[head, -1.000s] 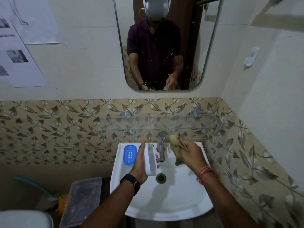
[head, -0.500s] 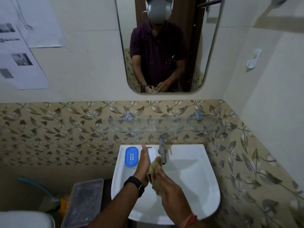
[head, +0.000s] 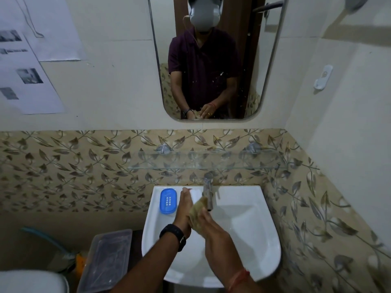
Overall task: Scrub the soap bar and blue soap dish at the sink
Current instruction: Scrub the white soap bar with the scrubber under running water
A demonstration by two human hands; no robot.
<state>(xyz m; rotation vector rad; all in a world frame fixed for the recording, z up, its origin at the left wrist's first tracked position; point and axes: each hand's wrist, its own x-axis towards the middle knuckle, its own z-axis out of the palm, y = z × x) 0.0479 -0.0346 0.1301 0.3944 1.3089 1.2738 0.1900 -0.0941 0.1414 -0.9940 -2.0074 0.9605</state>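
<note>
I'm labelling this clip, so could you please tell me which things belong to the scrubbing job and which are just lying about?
In use: soap in left hand; cloth in right hand; blue dish; sink; tap.
Lying about: plastic tub; glass shelf; wall hook; papers; mirror.

Two hands are counted, left hand (head: 183, 210) and right hand (head: 209, 222), with one soap bar (head: 196, 195), one blue soap dish (head: 168, 200), one scrub cloth (head: 197, 210), one sink (head: 254, 229).

Black wristwatch (head: 171, 234) on the left wrist, red-orange thread band (head: 239, 275) on the right wrist, bare forearms (head: 148, 265), in the far mirror (head: 163, 39) a dark maroon short-sleeved collared shirt (head: 201, 66), grey headset (head: 204, 13) with thin cable (head: 191, 32)
</note>
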